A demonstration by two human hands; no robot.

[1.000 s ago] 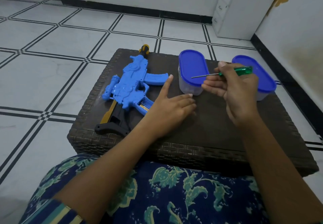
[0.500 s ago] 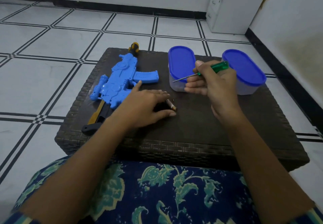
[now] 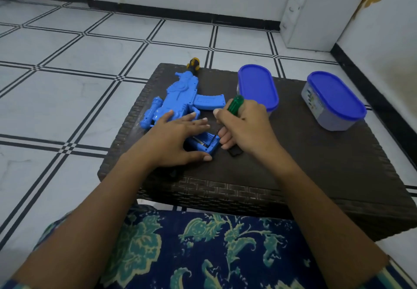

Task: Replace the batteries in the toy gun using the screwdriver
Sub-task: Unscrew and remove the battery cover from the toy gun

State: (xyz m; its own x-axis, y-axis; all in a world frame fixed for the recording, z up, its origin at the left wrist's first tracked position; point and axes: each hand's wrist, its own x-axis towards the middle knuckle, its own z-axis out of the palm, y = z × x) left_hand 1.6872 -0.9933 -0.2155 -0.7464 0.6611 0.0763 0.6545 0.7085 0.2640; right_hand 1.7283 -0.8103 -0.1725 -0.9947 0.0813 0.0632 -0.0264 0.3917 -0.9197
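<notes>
Woven table point(image 3: 316, 164) is bearing the blue toy gun point(image 3: 180, 101), which the left hand point(image 3: 178, 139), spread open, is pinning down. Right hand point(image 3: 246, 126) is gripping the green screwdriver point(image 3: 234, 103), its tip entering the open battery compartment point(image 3: 208, 145); levering gently is looking wisest.

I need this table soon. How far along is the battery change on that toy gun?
Done: the compartment in the grip of the toy gun looks open, and a small dark piece, possibly its cover, lies beside it. In hand: the left hand presses the gun down while the right hand holds the screwdriver tip inside. Left: swapping the batteries, which I cannot see clearly, and refitting the cover.
</notes>
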